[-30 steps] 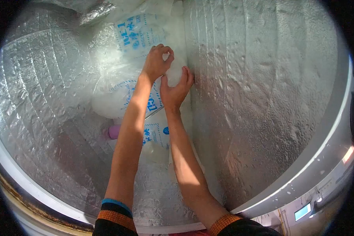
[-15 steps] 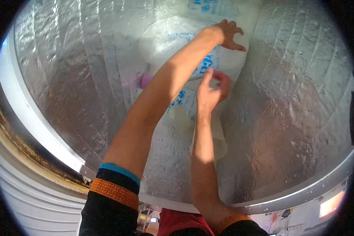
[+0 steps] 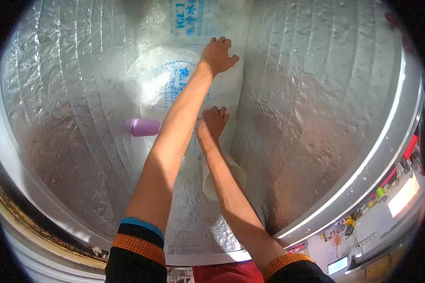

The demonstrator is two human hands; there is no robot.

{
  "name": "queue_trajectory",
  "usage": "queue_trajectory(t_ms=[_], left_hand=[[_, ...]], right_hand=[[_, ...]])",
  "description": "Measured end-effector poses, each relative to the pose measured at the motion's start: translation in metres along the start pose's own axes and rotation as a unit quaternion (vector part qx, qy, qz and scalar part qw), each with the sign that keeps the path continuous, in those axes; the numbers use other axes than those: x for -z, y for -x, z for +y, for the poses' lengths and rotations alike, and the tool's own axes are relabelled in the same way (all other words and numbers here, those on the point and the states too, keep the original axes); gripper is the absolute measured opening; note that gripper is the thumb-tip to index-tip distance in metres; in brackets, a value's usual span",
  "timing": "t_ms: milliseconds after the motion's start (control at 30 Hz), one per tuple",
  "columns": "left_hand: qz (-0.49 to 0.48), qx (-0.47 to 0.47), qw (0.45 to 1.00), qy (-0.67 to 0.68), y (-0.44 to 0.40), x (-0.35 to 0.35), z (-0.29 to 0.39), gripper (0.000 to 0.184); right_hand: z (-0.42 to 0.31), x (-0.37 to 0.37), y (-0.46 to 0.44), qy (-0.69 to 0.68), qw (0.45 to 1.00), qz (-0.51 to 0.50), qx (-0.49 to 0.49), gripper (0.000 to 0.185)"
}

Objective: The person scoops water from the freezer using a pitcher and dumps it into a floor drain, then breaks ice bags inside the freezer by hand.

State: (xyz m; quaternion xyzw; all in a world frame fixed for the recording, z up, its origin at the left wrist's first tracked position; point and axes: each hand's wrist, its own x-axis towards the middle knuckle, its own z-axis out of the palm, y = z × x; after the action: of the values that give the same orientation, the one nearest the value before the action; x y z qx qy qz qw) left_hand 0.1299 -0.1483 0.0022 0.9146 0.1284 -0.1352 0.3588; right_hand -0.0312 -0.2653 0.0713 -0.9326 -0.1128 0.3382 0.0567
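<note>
Printed plastic bag [image 3: 177, 85] within the silvery-lined chest [image 3: 307, 127]. The bag's rounded bulk lies toward 8 o'clock from the left hand [image 3: 217, 57] and 10 o'clock from the right hand [image 3: 213, 124]; neither is clearly nearer. Its long axis is indeterminate, the left forearm crossing its outline. Left fingers: bent, parted from the thumb. Right fingers: curled; whether they pinch plastic cannot be told. Purple cup [image 3: 146, 127]: near 9 o'clock from the right hand.

2 black sleeves [image 3: 136, 271], orange patterned bands [image 3: 139, 248].
</note>
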Motion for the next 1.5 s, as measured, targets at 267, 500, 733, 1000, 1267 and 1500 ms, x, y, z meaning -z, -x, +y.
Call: queue_trajectory(t_ms=[267,500,733,1000,1267,1500], left_hand=[[-0.038,-0.040,0.998,0.009,-0.001,0.008,-0.019,0.041],[-0.075,-0.027,0.996,-0.045,-0.012,0.011,-0.018,0.041],[-0.124,-0.004,0.991,0.043,-0.017,0.019,-0.038,0.036],[-0.099,0.004,0.995,-0.003,0.030,0.030,-0.032,0.053],[-0.016,0.098,0.995,-0.031,0.040,0.031,-0.015,0.055],[0.037,0.098,0.994,-0.031,0.044,0.017,-0.018,0.054]], right_hand=[[0.024,-0.024,0.024,0.041,0.993,-0.110,0.008,0.011],[0.048,-0.024,-0.004,0.019,0.966,-0.258,0.005,0.022],[0.054,0.099,0.045,-0.122,0.952,-0.281,0.029,0.022],[0.020,0.199,0.063,-0.319,0.940,0.109,-0.046,0.017],[0.006,0.132,-0.083,-0.136,0.985,0.099,-0.035,0.027],[-0.028,0.182,-0.090,-0.156,0.950,0.269,-0.023,0.028]])
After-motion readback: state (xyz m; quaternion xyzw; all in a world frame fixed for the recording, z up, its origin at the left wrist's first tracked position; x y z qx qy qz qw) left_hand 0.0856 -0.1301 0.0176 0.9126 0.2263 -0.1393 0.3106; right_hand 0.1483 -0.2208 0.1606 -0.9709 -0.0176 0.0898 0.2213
